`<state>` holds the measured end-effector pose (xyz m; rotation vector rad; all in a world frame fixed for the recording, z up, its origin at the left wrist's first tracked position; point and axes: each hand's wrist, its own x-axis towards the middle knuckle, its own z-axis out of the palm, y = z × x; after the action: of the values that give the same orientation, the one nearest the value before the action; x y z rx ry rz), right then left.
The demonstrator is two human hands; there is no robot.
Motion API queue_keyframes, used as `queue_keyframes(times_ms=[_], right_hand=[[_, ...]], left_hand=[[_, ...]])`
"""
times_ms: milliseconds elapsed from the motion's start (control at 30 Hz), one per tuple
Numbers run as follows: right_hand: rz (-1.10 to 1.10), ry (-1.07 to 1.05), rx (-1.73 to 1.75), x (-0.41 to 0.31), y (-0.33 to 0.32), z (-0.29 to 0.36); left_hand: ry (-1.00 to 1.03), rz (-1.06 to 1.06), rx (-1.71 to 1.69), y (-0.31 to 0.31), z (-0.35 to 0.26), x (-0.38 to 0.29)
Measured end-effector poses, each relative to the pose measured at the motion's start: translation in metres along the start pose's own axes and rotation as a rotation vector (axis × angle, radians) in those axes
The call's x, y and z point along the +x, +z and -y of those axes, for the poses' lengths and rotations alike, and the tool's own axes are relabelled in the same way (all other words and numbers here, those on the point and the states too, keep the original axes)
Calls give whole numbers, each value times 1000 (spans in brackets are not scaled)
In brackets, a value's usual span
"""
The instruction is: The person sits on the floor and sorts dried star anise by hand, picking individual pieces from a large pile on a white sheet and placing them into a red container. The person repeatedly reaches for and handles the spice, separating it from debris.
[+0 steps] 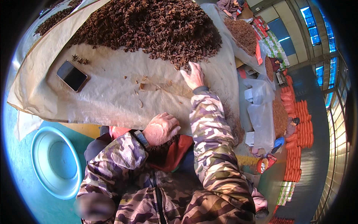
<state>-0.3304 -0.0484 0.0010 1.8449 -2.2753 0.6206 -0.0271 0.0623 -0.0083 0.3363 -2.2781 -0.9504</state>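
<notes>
A large heap of dried star anise point(151, 28) covers the far part of a plastic-sheeted table point(112, 103). My right hand point(193, 76) reaches to the heap's near edge, thumb and fingers apart, with nothing visible between them. Bent at the wrist, my left hand point(161, 129) is at the table's near edge, its fingers curled; whether they hold anything is hidden. Below it, a red bag or container point(179, 151) at my lap has dark contents point(158, 155), partly covered by my left hand and sleeve. Stalks and crumbs point(141, 95) lie on the sheet between my hands.
A smartphone point(72, 76) lies on the left of the sheet, beside several loose star anise pieces point(80, 60). A light-blue plastic basin point(57, 163) stands on the floor at left. To the right, other people work at brown heaps point(241, 35), near stacked red sacks point(303, 123).
</notes>
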Motion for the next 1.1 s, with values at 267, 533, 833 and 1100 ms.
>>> queue_keyframes(times_ms=[267, 533, 833, 1100], right_hand=[[87, -22, 121, 27, 31, 23], [93, -252, 181, -67, -15, 17], [101, -327, 108, -139, -62, 67], [132, -387, 330, -165, -53, 79]], left_hand=[[4, -11, -4, -2, -3, 3], [35, -9, 27, 7, 1, 4], [27, -19, 51, -4, -3, -3], [63, -30, 44, 0, -4, 0]])
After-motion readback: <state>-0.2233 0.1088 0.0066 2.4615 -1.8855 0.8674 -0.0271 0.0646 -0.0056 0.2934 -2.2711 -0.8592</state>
